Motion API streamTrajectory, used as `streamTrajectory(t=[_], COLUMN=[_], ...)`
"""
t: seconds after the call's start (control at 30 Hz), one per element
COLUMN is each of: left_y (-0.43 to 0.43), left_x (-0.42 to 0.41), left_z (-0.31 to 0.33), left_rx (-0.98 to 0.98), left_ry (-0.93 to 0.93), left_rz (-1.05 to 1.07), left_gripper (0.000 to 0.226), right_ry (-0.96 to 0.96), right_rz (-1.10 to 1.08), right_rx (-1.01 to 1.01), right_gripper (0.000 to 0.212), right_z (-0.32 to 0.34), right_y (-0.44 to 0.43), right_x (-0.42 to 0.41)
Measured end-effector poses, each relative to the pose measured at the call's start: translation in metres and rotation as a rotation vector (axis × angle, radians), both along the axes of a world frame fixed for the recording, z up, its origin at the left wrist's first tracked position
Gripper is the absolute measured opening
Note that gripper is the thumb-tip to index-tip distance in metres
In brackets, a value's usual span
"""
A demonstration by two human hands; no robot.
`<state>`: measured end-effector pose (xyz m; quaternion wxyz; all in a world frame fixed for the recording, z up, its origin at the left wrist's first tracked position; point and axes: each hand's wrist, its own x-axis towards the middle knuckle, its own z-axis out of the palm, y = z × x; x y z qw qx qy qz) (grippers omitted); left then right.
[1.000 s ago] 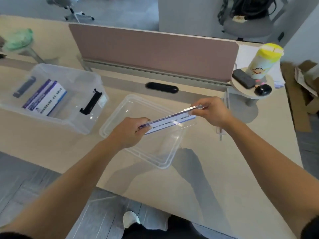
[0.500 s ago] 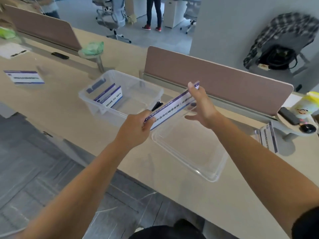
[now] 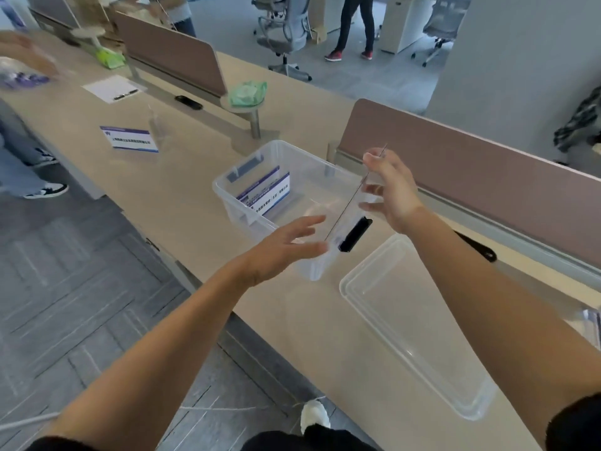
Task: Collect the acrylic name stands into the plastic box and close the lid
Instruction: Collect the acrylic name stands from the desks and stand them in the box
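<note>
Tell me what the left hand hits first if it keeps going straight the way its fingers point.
Most likely the thin acrylic name stand, seen edge-on just beyond the left hand fingertips and pinched at its top by the right hand. Past that is the plastic box wall with its black latch. Depth is uncertain from one view.

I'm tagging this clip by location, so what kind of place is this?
Most likely an open-plan office: a long shared desk split by low partition screens, with wheeled office chairs on the grey floor behind.
</note>
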<state>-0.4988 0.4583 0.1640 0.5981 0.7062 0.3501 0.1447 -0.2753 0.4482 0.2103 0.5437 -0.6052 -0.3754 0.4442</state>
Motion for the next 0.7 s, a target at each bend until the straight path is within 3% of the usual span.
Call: streamTrajectory(t=[0.13, 0.33, 0.47, 0.57, 0.7], left_y=[0.029, 0.082, 0.132, 0.171, 0.205], left_x=[0.004, -0.009, -0.036, -0.062, -0.083], left_z=[-0.004, -0.013, -0.019, -0.023, -0.03], left_rx=[-0.093, -0.096, -0.105, -0.038, 0.146], left_ry=[-0.043, -0.153, -0.152, -0.094, -0.06], left_rz=[0.062, 0.083, -0.035, -0.176, -0.158], left_gripper=[0.083, 0.069, 0.063, 0.071, 0.063], right_ry=[-0.008, -0.092, -0.109, -0.094, -0.074], right_rz=[0.053, 0.023, -0.114, -0.248, -0.303], right_rx=[0.041, -0.024, -0.075, -0.111, -0.153], right_gripper=[0.009, 0.028, 0.022, 0.016, 0.016], right_z=[-0.001, -0.002, -0.003, -0.005, -0.006], right_y=[0.039, 0.096, 0.138, 0.163, 0.183], right_x=[0.003, -0.016, -0.046, -0.071, -0.097])
